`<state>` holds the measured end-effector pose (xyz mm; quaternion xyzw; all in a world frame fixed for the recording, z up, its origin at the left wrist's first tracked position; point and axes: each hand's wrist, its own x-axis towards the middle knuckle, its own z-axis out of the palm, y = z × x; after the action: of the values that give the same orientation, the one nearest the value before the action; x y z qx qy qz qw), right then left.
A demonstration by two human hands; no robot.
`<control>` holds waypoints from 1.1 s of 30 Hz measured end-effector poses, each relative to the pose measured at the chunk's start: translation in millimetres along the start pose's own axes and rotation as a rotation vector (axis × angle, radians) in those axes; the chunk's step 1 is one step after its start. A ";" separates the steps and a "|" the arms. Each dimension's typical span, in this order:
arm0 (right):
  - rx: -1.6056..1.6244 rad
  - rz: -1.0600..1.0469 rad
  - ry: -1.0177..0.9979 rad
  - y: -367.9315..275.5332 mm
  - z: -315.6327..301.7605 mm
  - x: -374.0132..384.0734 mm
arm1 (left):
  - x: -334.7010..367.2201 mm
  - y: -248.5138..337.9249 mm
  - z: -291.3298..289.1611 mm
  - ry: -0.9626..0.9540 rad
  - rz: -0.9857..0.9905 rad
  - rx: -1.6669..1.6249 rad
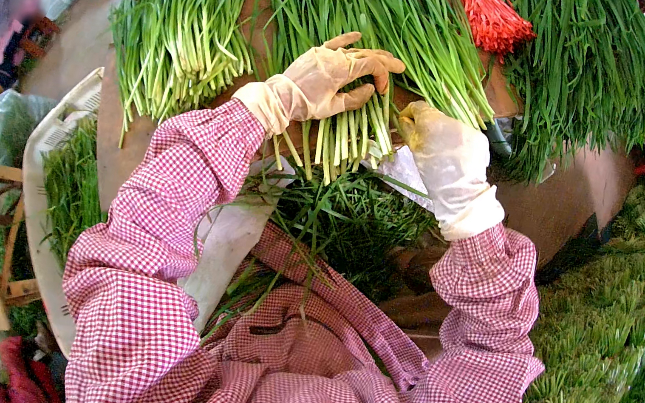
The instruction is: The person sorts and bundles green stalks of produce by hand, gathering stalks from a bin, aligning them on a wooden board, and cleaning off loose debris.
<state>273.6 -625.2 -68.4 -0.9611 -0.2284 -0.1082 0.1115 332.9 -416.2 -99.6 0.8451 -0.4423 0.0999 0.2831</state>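
Both my hands wear pale, translucent gloves. My left hand (330,82) lies across a bunch of garlic chives (344,138), its fingers curved over the stems and the pale cut ends sticking out below the thumb. To the right of that bunch is my right hand (443,161), its fingers drawn together in a pinch; whatever sits between them is hidden. Beneath its wrist a pale, shiny flat piece (409,175) shows in part. A dark green, handle-like object (498,137) lies just beyond the right hand, beside more chives (442,59).
Chive piles (183,35) cover the far side of the brown work surface (548,194). Red ties (493,16) lie on top. Loose trimmed leaves (353,224) fill the space before me. Tied bundles (592,361) stand at right; a white basket (42,152) holds greens at left.
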 end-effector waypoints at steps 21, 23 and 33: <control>-0.139 -0.282 0.237 -13.5 -34.6 -0.9 | -1.5 5.0 -6.4 0.068 0.016 0.066; -0.345 -0.276 0.241 15.3 -5.9 21.7 | 9.7 7.9 -2.5 0.037 -0.001 0.072; -0.802 -0.130 0.147 23.1 36.7 36.4 | 57.0 15.2 4.2 0.225 0.027 -0.015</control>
<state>321.8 -620.5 -97.7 -0.9015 -0.2199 -0.2637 -0.2632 353.9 -464.9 -73.2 0.8205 -0.4199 0.1946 0.3356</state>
